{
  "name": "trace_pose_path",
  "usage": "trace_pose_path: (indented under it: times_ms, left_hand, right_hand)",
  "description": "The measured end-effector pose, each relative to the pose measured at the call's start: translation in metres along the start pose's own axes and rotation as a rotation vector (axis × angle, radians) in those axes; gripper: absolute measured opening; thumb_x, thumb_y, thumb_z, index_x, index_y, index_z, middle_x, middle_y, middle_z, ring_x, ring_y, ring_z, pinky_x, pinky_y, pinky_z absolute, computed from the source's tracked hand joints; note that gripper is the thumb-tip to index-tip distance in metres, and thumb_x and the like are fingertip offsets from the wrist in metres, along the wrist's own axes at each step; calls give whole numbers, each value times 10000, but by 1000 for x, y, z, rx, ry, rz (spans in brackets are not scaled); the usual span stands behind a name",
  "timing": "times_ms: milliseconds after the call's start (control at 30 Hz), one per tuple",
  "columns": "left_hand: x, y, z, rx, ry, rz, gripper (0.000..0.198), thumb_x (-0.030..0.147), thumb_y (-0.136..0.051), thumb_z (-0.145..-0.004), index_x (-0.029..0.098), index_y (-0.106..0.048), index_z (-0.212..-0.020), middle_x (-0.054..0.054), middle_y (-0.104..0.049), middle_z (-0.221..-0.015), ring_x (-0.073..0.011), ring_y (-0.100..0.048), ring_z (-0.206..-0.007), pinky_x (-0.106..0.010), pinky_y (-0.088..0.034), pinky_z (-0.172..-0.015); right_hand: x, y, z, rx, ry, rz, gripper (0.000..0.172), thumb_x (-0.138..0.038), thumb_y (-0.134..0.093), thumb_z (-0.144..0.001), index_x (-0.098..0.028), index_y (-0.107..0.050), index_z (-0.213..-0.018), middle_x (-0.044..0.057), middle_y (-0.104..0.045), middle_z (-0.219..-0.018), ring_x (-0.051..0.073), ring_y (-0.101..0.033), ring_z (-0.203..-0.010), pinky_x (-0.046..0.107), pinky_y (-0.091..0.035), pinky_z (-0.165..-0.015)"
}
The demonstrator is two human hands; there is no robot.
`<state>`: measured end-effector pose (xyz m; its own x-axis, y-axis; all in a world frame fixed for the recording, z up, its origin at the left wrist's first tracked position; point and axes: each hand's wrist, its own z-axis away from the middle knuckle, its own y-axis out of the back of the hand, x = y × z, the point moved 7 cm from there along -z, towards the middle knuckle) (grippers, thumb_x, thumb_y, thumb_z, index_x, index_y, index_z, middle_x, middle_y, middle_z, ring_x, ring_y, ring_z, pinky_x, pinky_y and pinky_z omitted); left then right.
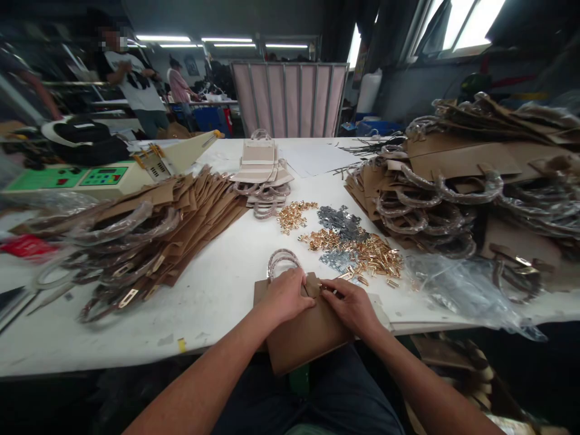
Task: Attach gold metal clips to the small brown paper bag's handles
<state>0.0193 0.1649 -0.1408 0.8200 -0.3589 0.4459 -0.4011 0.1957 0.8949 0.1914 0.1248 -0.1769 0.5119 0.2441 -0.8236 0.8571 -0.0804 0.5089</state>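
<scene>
Nearest, at the near edge of the white worktop (217, 302), a flat brown leather bag panel (308, 338) overhangs toward the lap, the left hand (285, 296) pressed flat on its top flap and the right hand (351, 305) pinching a small gold metal fitting there. A slip could tip the overhanging panel off the edge. Just beyond, loose gold clips (362, 251) and grey plates (339, 223) crowd the middle, with brown panel stacks (181, 223) leaving only a narrow bare strip.

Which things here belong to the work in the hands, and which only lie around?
In hand:
- left hand and right hand on brown bag piece
- wrapped handle
- gold fittings

Lying about:
- green control panel
- clear plastic bag
- red packet
</scene>
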Motion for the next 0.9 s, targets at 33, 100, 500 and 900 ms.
trace_pose_path:
  times_ms: [33,100,500,900]
  left_hand:
    - [0,0,-1,-9,0,-1,386,391,-818,-671,239,-540,-890,-17,-636,-931,-229,-610,-847,-307,-396,-676]
    - [1,0,-2,-28,2,-1,374,389,-817,-668,241,-544,-877,-10,-637,-923,-222,-607,-839,-305,-388,-676]
    - [2,0,-9,-149,56,20,328,384,-816,-660,239,-569,-821,34,-630,-758,-177,-571,-687,-282,-272,-556]
    - [7,-1,-7,-84,-11,134,231,294,-778,-691,231,-579,-789,32,-652,-790,-163,-567,-714,-271,-321,-595]
  right_hand:
    - [-1,0,1,6,19,16,257,-308,-603,-931,-282,-766,-1128,35,-757,-1109,244,-689,-1034,379,-517,-939]
    - [0,0,2,21,17,30,233,-311,-604,-933,-275,-768,-1095,35,-760,-1076,243,-694,-1005,370,-523,-911]
    - [8,5,-3,-77,-162,-94,173,-365,-648,-890,-224,-712,-967,-7,-702,-729,180,-632,-647,284,-452,-599]
    - [1,7,-3,-61,-133,-50,137,-319,-631,-885,-230,-706,-958,-5,-713,-773,186,-663,-701,295,-480,-666]
